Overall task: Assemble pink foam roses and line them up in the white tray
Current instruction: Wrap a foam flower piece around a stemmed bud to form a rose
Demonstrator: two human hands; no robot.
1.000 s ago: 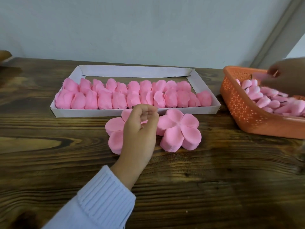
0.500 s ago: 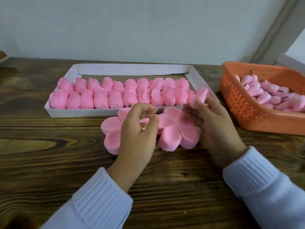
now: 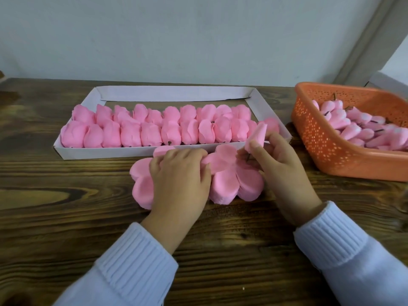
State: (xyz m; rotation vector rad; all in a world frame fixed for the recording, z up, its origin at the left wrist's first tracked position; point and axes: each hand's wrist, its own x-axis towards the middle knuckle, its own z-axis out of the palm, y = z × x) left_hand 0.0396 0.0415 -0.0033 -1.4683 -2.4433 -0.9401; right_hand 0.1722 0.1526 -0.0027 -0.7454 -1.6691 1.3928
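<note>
The white tray point(image 3: 136, 152) lies across the wooden table and holds two rows of finished pink foam roses point(image 3: 152, 133). In front of it are two stacks of flat pink petal flowers, a left stack point(image 3: 142, 186) and a right stack point(image 3: 234, 184). My left hand point(image 3: 178, 180) rests on the left stack, fingers curled and pinching at the top petal layer. My right hand point(image 3: 280, 164) pinches a pink rose bud point(image 3: 257, 135) with a short dark stem, tilted above the right stack near the tray's right corner.
An orange perforated basket point(image 3: 326, 151) at the right holds several pink buds point(image 3: 362, 129) with dark stems. A pale wall runs behind the table. Bare wood shows at the left and along the near edge.
My right hand came from the basket with a bud and now holds it over the right petal stack. My left hand has dropped lower onto the left stack.
</note>
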